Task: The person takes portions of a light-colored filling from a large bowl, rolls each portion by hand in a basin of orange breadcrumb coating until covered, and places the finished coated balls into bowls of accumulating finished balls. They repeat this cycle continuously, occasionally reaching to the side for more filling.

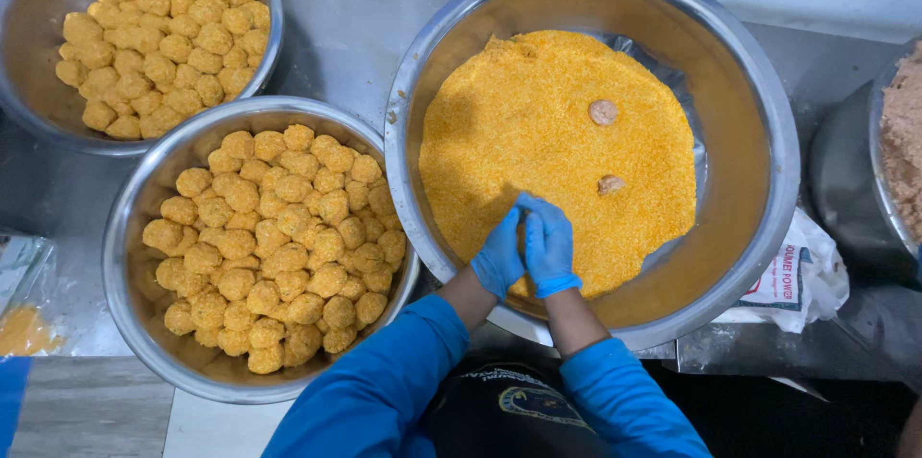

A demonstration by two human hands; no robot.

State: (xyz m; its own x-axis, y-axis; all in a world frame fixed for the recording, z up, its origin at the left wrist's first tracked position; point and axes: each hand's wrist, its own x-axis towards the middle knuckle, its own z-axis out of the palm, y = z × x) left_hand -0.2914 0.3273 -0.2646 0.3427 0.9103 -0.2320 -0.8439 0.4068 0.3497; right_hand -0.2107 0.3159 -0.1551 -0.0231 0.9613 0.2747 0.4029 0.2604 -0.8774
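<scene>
My left hand and right hand, both in blue gloves, are cupped tight together over the orange crumbs in the big steel bowl; I cannot tell what they enclose. Just beyond my fingertips lie two bare pale patties. Well off to my left sit two bowls of coated balls.

Blue gloves are covering the left hand and right hand; orange breadcrumbs (speckled, granular) are surrounding the fingers inside a silver bowl.
</scene>
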